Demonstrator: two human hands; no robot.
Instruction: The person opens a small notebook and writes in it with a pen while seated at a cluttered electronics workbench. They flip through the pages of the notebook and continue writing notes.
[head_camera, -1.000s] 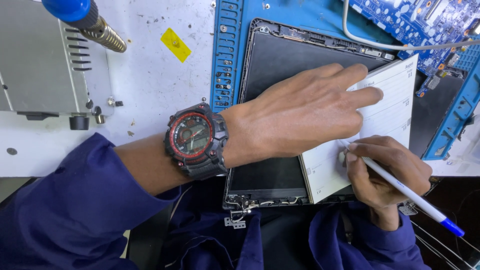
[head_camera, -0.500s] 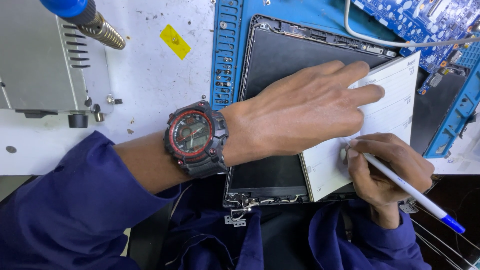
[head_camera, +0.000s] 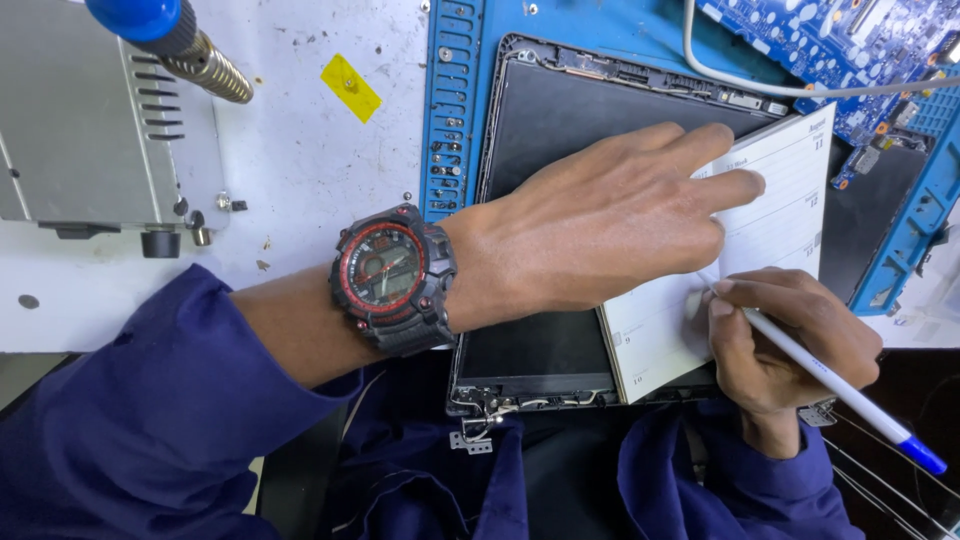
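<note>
Diary notebook (head_camera: 770, 250) lies open across the right part of a dark, opened laptop panel (head_camera: 560, 130), its lower corner overhanging the panel's bottom edge. Blue mat (head_camera: 452, 100) borders the panel's left side; circuit board (head_camera: 820, 40) crowds the top right.

Left hand (head_camera: 610, 220) lies flat, fingers together, pressing the page. Right hand (head_camera: 790, 340) pinches a white pen (head_camera: 840, 385), tip on the page.

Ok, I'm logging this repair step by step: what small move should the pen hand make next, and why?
Probably keep the pen tip moving along the diary page: the right hand grips it at the page, and the left hand lies flat on the page.
</note>
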